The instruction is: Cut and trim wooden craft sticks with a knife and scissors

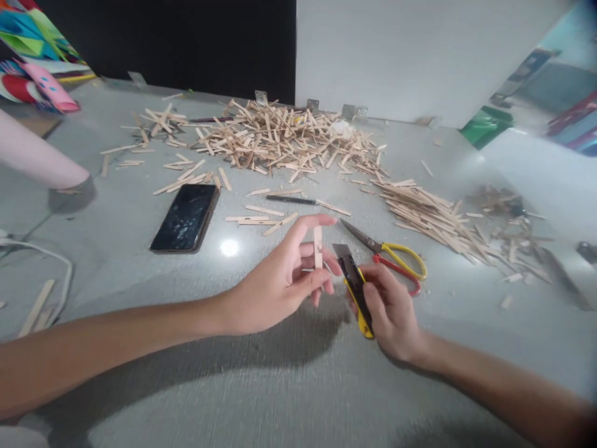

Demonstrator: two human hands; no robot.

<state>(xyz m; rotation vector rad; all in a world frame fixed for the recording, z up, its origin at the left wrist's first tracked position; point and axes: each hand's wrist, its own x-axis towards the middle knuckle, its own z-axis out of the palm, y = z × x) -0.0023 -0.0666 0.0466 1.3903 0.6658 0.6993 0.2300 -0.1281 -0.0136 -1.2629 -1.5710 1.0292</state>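
My left hand (284,280) pinches a short wooden stick (318,247) upright between thumb and fingers, the index finger stretched out above it. My right hand (389,308) is closed round a yellow and black utility knife (353,283), whose blade end points at the stick from the right, very close to it. Both hands hover just above the grey table (261,386). A pair of yellow and red scissors (389,255) lies right behind my right hand.
A big heap of wooden sticks (284,137) lies at the back, a neater pile (426,211) at the right. A black phone (185,216) lies left of centre, a dark pen (291,200) behind my hands. A white cable (44,255) and another person's sleeve (32,158) are at the left.
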